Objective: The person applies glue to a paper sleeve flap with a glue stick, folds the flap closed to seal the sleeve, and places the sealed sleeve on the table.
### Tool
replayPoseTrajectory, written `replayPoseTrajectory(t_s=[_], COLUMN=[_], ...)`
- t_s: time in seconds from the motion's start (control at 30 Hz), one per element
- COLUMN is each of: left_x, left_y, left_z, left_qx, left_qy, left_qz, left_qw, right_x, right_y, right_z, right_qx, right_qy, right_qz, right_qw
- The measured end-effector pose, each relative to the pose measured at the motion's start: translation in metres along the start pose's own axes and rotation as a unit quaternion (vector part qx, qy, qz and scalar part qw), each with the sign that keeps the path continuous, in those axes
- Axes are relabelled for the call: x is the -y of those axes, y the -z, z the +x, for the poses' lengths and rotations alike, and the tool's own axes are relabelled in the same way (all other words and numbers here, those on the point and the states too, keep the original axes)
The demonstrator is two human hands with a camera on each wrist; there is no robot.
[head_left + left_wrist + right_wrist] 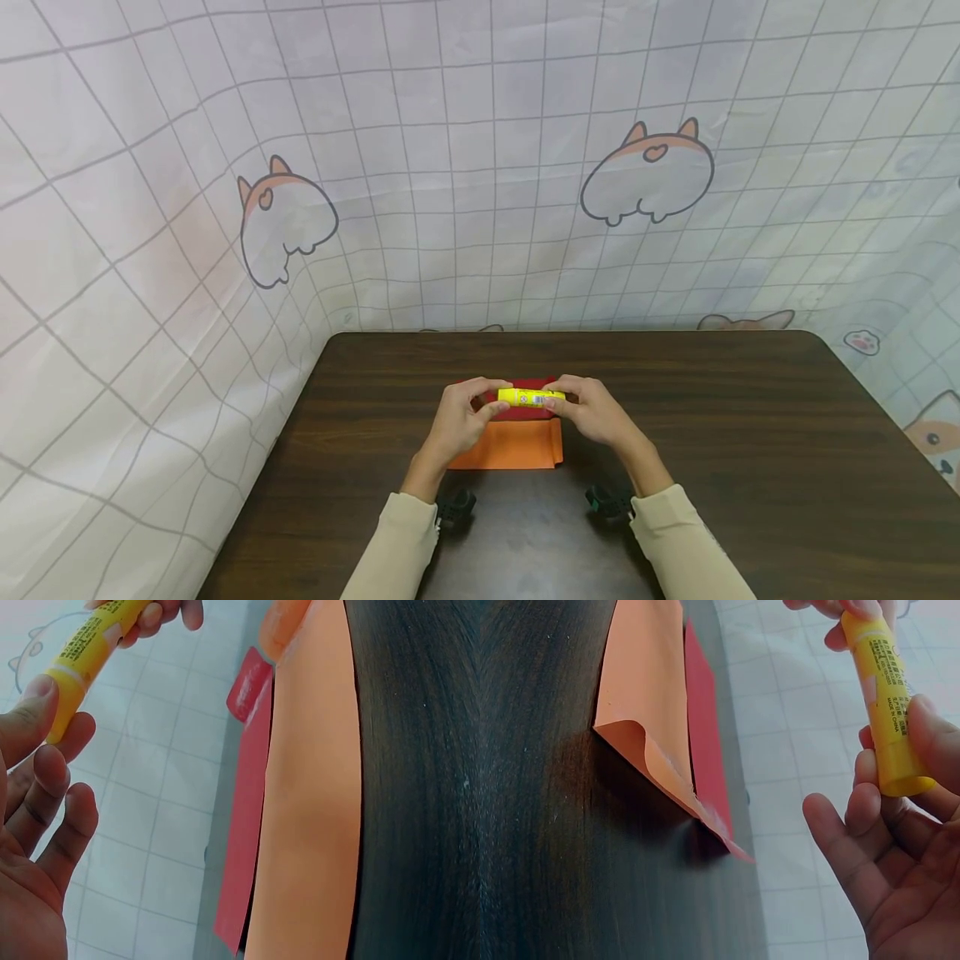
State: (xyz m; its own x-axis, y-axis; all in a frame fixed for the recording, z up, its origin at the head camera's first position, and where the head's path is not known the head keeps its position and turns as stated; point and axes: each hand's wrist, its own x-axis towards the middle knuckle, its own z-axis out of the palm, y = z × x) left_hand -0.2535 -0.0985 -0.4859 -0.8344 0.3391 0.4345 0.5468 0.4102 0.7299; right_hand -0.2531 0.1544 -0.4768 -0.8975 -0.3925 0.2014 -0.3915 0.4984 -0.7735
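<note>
A yellow glue stick (531,398) lies level between both hands, above the papers. My left hand (459,417) pinches its left end, the cap, between thumb and index finger; the other fingers are loosely bent in the left wrist view. At the opposite end, the thumb and fingers of my right hand (597,410) grip the glue stick's printed body (889,697). Below is a folded orange paper (510,447) with end flaps that curl up. Just behind it lies a red paper (525,414), partly hidden by the glue stick and hands. Whitish smears show on the flaps.
The papers lie on a dark wood-grain table (750,467). A white grid-patterned cloth (480,167) with cartoon animals hangs behind and at the sides. Black wrist devices (456,507) sit under both sleeves.
</note>
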Motion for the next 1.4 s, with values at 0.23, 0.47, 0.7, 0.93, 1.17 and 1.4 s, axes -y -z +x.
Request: replayPoseTrajectory(t_s=[0.23, 0.47, 0.7, 0.93, 1.17, 1.4], left_x=[0.0006, 0.0021, 0.0017, 0.0012, 0.001, 0.0023], left_y=[0.0005, 0.0008, 0.0017, 0.0038, 0.004, 0.0044], left_z=[-0.0001, 0.0002, 0.0002, 0.001, 0.0013, 0.002], left_qx=[-0.002, -0.002, -0.002, -0.002, -0.005, -0.008], left_qy=[-0.004, -0.011, -0.011, -0.003, 0.004, -0.004], left_qz=[0.001, 0.001, -0.004, 0.001, 0.007, 0.0], left_qw=[1.0, 0.9999, 0.9999, 1.0, 1.0, 1.0], right_x=[-0.0004, -0.0032, -0.0037, -0.0031, -0.0013, -0.0028], right_y=[0.0012, 0.0015, 0.0021, 0.0032, 0.0037, 0.0024], right_z=[-0.0005, -0.0005, -0.0004, -0.0004, -0.0001, 0.0003], right_qx=[0.006, 0.01, 0.008, 0.0, -0.016, -0.023], right_qy=[0.0, 0.004, 0.007, 0.02, 0.032, 0.033], right_qz=[0.007, 0.013, 0.013, 0.012, 0.011, 0.015], right_qw=[1.0, 0.9999, 0.9999, 0.9997, 0.9993, 0.9991])
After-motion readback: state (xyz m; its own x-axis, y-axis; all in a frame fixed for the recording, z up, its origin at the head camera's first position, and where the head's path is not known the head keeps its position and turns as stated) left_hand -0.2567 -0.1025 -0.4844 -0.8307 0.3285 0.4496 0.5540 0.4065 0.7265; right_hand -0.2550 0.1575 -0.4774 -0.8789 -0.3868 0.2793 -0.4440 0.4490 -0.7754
